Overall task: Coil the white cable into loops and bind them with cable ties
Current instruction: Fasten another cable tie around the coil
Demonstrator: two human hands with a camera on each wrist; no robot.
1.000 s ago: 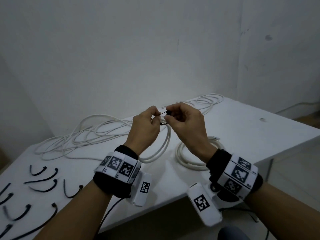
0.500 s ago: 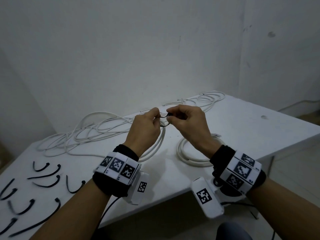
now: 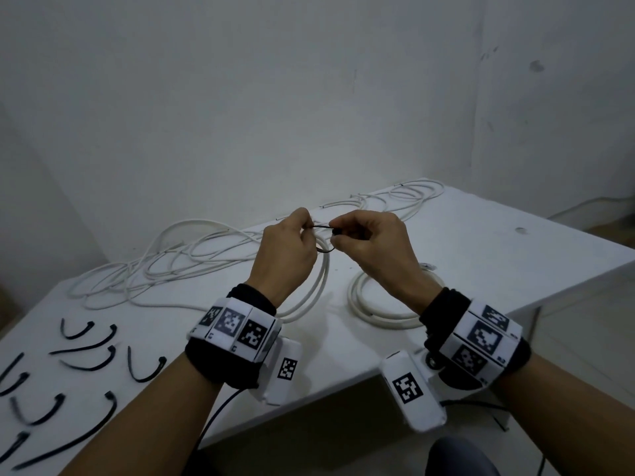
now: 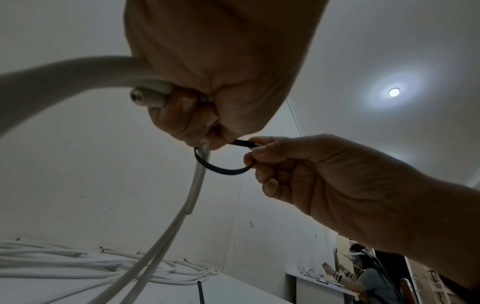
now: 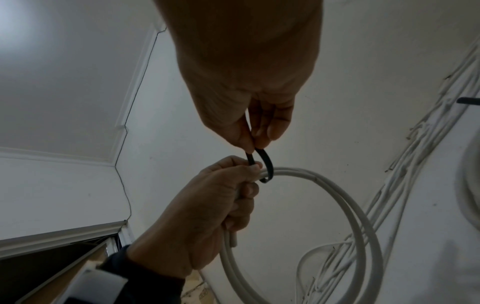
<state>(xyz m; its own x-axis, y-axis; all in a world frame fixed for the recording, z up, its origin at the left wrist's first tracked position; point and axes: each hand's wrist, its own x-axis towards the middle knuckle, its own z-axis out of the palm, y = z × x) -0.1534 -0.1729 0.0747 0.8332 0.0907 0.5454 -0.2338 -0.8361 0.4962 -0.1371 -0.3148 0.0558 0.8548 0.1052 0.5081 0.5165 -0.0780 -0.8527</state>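
Observation:
My left hand (image 3: 307, 226) grips a small coil of white cable (image 3: 323, 280) above the table and pinches one end of a black cable tie (image 3: 323, 228). The tie loops loosely round the coil's strands (image 4: 223, 170). My right hand (image 3: 335, 233) pinches the tie's other end between thumb and forefinger, close to the left fingertips (image 5: 253, 168). In the right wrist view the coil (image 5: 358, 216) hangs below the left fist, and the tie (image 5: 267, 162) curves round its top. A cut cable end (image 4: 145, 98) sticks out of the left fist.
A second white coil (image 3: 364, 304) lies on the white table (image 3: 481, 255) under my right wrist. Loose white cables (image 3: 171, 262) sprawl at the back left, more at the far back (image 3: 405, 197). Several spare black ties (image 3: 86, 355) lie at the left. Another person (image 4: 363, 273) sits far off.
Both hands keep their hold on the tie and the coil. They have drawn slightly apart, and a longer stretch of the tie shows between them.

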